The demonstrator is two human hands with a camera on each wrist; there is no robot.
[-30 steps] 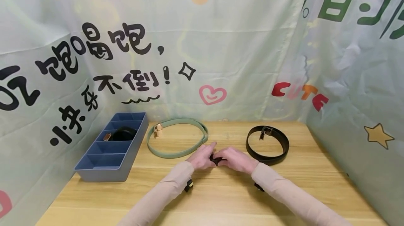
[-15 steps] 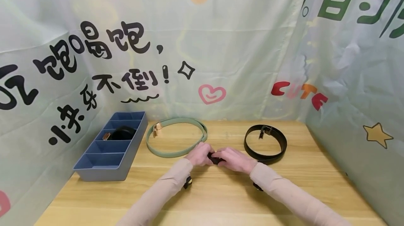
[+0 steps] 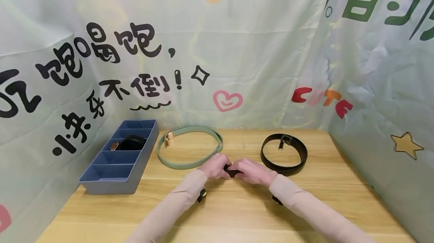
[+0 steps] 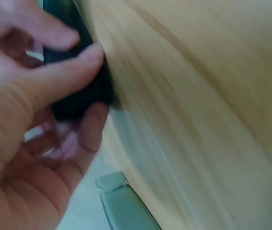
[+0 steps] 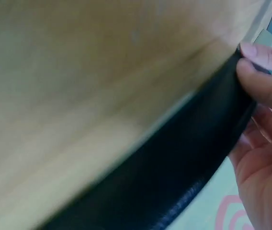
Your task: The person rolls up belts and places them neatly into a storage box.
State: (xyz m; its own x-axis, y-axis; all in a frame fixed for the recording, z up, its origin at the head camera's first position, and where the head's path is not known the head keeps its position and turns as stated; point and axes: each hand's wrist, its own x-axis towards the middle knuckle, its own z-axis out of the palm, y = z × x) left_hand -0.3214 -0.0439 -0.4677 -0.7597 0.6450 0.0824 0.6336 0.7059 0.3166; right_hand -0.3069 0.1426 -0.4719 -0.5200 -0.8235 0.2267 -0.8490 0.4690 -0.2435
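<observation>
Both hands are together at the middle of the wooden table, working on a black leather belt. My left hand (image 3: 215, 165) pinches a dark folded or rolled end (image 4: 81, 91) of it, thumb on the near face and fingers curled behind. Close beside it, my right hand (image 3: 252, 171) pinches the same belt between thumb and fingers. From there the flat strap (image 5: 164, 158) runs back, seen large in the right wrist view. To the right, the belt's wide loop (image 3: 301, 154) stands on edge, with a dark buckle (image 3: 286, 140) at its far side. The fingers partly hide the held part.
A pale green belt (image 3: 191, 166) with a gold buckle lies looped left of centre. Beyond it at the left stands a blue-grey divided tray (image 3: 135, 175); one compartment holds a coiled black belt (image 3: 133, 143) with a gold buckle. Printed cloth (image 3: 264, 66) hangs behind the table.
The black loop at the right has slid slightly to the left. Both hands stay almost in place, with small finger shifts on the held belt.
</observation>
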